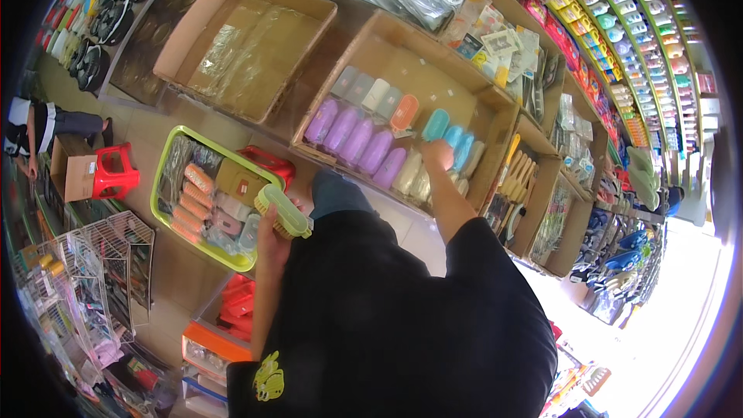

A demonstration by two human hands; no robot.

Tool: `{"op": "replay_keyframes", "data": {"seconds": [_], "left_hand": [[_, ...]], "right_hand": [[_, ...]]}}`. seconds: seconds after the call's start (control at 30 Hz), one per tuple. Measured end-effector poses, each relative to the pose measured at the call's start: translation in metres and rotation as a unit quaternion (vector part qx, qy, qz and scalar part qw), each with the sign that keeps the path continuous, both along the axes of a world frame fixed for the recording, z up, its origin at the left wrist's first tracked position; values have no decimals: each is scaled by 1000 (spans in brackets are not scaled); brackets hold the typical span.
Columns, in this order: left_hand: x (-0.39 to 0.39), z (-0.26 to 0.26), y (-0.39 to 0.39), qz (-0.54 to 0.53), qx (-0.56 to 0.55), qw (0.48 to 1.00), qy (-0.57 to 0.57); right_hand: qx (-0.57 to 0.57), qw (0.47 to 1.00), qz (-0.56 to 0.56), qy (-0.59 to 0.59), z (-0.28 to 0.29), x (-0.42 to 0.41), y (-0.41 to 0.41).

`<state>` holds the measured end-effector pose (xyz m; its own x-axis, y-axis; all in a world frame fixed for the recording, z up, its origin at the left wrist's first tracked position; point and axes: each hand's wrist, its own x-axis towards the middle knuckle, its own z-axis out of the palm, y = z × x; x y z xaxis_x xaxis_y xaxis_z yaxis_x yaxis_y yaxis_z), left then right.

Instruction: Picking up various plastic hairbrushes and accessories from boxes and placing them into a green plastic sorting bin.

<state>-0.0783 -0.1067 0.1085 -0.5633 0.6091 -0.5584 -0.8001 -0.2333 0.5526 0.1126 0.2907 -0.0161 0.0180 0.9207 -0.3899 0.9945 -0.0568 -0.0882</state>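
Note:
My left hand [274, 242] holds a light-green scrub brush [282, 210] with pale bristles, above the near end of a lime-green plastic basket [159, 177]. In the basket lie several orange-bristled brushes [191, 203], other brushes and wrapped goods. My right hand [438, 155] reaches into a cardboard box [371, 38], between a teal brush [436, 125] and cream-coloured brushes [419, 183]. It is slightly blurred and its fingertips are hidden, so any grip is unclear. Beside it are blue brushes [462, 150]. Purple brushes [358, 140], grey ones [360, 89] and a coral one [404, 112] form rows to the left.
A second cardboard box [244, 58] stands at the back left. Wooden-handled brushes [519, 168] fill a compartment at the right. Red stools [116, 171] stand on the floor. At the far left is another person [35, 128]. Wire racks [87, 278] line the lower left.

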Motion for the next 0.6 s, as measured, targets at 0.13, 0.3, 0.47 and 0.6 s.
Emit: {"op": "replay_keyframes", "data": {"seconds": [0.13,0.3,0.47,0.6], "left_hand": [[-1,0,-3,11,-5,1000,-4],[-2,0,-3,7,7,1000,-4],[-3,4,0,6,21,1000,-1],[-6,0,-1,-10,20,1000,-2]], "right_hand": [[71,990,-55,113,-7,14,8],[72,949,-150,267,-38,31,31],[-93,663,-366,646,-42,33,21],[-87,666,-234,703,-35,42,20]]}}
